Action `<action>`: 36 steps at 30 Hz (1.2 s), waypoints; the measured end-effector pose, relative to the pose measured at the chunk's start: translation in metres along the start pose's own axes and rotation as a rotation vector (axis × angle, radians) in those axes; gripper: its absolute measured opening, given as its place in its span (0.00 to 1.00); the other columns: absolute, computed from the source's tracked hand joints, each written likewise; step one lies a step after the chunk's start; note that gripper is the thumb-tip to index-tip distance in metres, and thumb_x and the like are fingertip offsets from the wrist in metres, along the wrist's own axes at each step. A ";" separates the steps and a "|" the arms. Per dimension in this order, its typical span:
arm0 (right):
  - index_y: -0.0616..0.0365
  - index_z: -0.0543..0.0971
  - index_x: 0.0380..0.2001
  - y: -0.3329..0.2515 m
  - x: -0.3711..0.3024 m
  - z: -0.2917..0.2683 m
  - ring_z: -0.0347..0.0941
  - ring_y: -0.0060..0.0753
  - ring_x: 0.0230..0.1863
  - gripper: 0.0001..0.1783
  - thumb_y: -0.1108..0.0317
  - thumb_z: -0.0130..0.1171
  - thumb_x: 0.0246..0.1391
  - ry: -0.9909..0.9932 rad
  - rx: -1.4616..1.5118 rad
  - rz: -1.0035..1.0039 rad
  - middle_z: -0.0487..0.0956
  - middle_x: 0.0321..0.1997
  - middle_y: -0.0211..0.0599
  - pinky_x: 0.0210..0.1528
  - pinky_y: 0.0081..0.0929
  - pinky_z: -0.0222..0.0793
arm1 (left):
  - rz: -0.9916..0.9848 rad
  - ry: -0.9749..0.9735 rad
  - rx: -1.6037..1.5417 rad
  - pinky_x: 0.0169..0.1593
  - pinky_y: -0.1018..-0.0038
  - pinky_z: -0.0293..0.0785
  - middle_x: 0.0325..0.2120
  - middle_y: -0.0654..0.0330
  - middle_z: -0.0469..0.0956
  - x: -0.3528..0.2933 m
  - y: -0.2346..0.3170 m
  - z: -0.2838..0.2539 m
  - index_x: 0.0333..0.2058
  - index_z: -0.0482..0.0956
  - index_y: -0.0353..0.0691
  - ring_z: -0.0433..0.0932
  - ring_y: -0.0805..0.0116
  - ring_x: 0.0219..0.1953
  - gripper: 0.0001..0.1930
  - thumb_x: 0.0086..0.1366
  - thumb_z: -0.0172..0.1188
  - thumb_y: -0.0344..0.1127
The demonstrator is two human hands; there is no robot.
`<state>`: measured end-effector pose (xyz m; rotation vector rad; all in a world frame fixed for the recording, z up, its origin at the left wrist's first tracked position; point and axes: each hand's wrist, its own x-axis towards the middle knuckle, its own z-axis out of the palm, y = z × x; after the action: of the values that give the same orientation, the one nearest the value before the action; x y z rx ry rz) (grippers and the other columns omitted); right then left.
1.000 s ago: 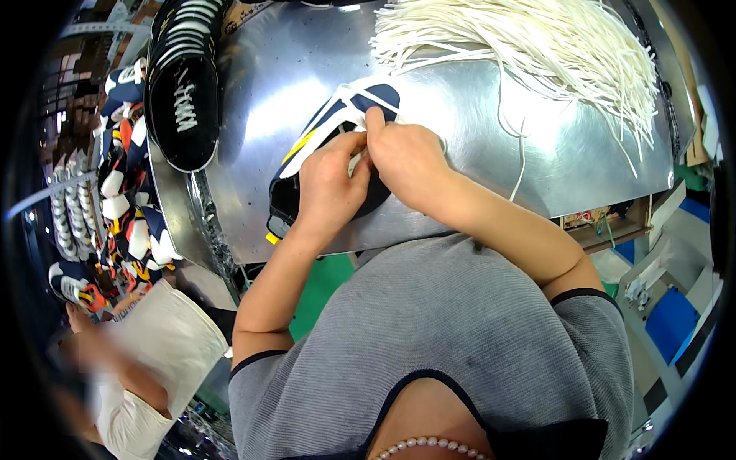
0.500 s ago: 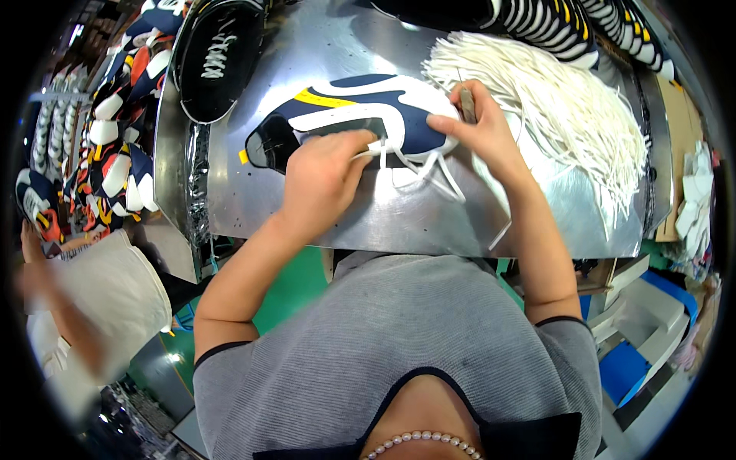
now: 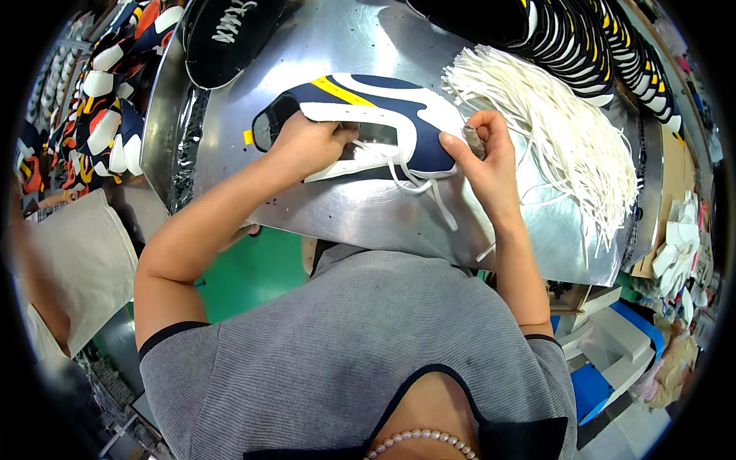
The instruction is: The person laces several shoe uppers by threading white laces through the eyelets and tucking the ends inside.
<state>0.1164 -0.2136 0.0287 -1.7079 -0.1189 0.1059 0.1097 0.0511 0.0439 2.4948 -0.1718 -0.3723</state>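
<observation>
A navy, white and yellow shoe upper (image 3: 435, 136) lies flat on the metal tabletop, toe to the right. White shoelace (image 3: 438, 203) is threaded near its toe end, and a loose end hangs over the near edge. My left hand (image 3: 308, 144) reaches into the upper's opening, its fingers pinched on what looks like the shoelace; the fingertips are partly hidden. At the toe, my right hand (image 3: 491, 153) is closed round the short brown handle of an awl (image 3: 474, 141), whose tip I cannot make out. The thumb rests against the upper.
A big bundle of white laces (image 3: 552, 130) spreads to the right. Behind it stand rows of stacked shoe uppers (image 3: 567, 46). A black piece with white lacing (image 3: 230, 38) lies far left. Colourful uppers (image 3: 107, 115) hang left of the table, near another person's arm (image 3: 38, 284).
My left hand has moved left, from the lacing near the toe into the upper's opening. My right hand has turned a little and shifted slightly lower, still with the awl.
</observation>
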 end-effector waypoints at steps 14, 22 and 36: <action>0.55 0.72 0.39 -0.010 0.001 -0.021 0.69 0.19 0.34 0.21 0.61 0.73 0.50 -0.103 -0.069 0.167 0.75 0.33 0.28 0.36 0.18 0.65 | -0.006 0.117 -0.030 0.41 0.74 0.74 0.30 0.57 0.83 0.002 0.021 -0.008 0.37 0.83 0.35 0.79 0.71 0.33 0.07 0.61 0.65 0.29; 0.55 0.74 0.39 -0.002 -0.003 -0.071 0.71 0.17 0.34 0.16 0.63 0.70 0.53 -0.031 0.157 0.248 0.77 0.33 0.28 0.35 0.15 0.66 | 0.001 0.854 0.598 0.41 0.63 0.74 0.32 0.51 0.81 -0.045 -0.117 -0.143 0.35 0.80 0.34 0.79 0.53 0.35 0.06 0.63 0.61 0.31; 0.59 0.75 0.37 0.007 0.001 -0.067 0.73 0.29 0.33 0.14 0.59 0.62 0.59 0.140 -0.445 -0.105 0.76 0.34 0.34 0.39 0.25 0.68 | 0.570 0.503 0.061 0.57 0.68 0.68 0.56 0.48 0.76 0.010 0.088 -0.050 0.32 0.82 0.33 0.73 0.59 0.56 0.04 0.59 0.65 0.27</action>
<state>0.1270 -0.2801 0.0314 -2.1419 -0.1351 -0.1282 0.1311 0.0051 0.1324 2.3766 -0.6658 0.4931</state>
